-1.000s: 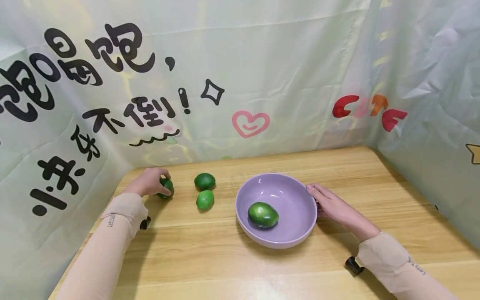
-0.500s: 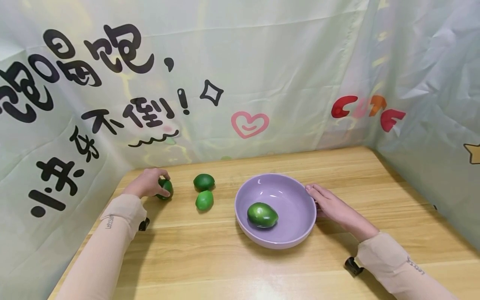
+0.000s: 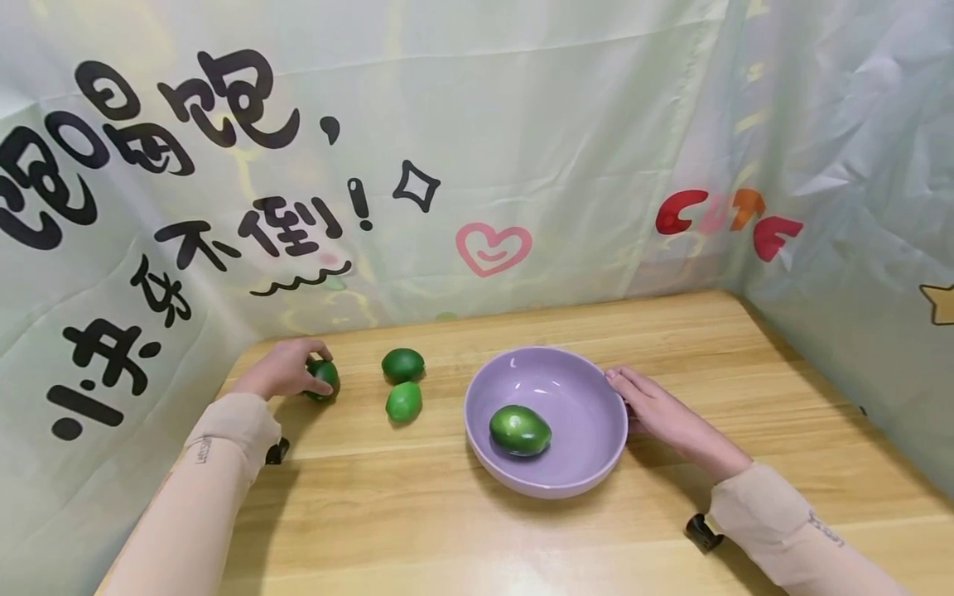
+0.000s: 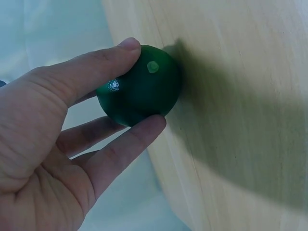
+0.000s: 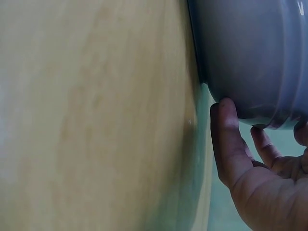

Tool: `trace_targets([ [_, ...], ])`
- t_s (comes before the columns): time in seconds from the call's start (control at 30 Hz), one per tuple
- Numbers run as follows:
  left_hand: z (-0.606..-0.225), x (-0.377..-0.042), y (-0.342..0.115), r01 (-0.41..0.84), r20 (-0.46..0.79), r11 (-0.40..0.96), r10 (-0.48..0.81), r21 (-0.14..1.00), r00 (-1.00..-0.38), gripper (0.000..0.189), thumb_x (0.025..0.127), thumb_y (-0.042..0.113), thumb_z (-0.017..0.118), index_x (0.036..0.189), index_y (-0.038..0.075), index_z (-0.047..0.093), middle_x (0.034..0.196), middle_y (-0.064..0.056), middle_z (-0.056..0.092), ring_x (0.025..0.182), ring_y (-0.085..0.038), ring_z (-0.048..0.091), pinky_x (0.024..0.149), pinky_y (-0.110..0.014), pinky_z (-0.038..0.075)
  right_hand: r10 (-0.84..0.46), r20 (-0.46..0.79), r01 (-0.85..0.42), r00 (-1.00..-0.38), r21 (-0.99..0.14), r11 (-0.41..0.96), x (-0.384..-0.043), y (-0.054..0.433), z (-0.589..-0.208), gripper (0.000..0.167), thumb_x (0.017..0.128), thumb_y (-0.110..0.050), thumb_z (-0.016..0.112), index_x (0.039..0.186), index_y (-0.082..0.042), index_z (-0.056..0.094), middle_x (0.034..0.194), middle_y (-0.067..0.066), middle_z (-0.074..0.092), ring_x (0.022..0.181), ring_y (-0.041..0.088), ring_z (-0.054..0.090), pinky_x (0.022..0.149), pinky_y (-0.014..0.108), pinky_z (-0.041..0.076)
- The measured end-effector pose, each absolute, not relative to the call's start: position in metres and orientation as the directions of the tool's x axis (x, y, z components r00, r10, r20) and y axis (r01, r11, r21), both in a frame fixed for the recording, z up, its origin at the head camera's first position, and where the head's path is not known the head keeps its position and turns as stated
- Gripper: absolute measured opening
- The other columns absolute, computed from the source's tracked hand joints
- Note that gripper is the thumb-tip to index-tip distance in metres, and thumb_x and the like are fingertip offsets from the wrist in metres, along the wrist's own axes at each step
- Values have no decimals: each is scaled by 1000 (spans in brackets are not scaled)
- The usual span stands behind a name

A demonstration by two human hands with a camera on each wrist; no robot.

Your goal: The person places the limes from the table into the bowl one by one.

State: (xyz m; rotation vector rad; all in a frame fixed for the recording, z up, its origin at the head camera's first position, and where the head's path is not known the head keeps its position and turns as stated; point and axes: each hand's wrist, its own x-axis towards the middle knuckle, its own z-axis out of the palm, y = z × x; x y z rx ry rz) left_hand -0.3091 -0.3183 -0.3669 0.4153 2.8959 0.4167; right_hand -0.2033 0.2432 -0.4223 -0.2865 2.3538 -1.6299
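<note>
On a wooden table (image 3: 373,521), left of a purple bowl (image 3: 585,430), the left hand (image 3: 283,369) is pinching a green fruit (image 4: 149,89) between thumb and fingertips, perhaps risking a slip on glossy skin, while the right hand (image 3: 663,414) is touching the bowl with spread fingers.

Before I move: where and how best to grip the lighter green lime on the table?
Probably pinch the lighter lime across its left and right sides (head view), coming from above on the near side: it's rounded, and the darker lime behind it crowds its far side, touching or nearly so.
</note>
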Motion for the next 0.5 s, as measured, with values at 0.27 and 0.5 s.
trace_targets([
  [0.27,-368,-309,-320,262,-140,920,312,291,-940,54,83,21,93,126,1,68,115,-28,72,103,-40,67,91,-54,56,-309,-101,-13,-946,-938,347,-202,243,-423,58,119,-37,32,151,10,40,140,34,56,120,35,68,95,45,64],
  [0.5,-368,-310,-316,266,-174,926,318,267,-932,61,85,21,92,135,0,65,123,-30,69,106,-40,67,92,-55,57,-307,-99,-18,-947,-935,355,-202,244,-422,57,119,-38,32,150,9,41,140,33,56,121,35,67,97,46,63],
])
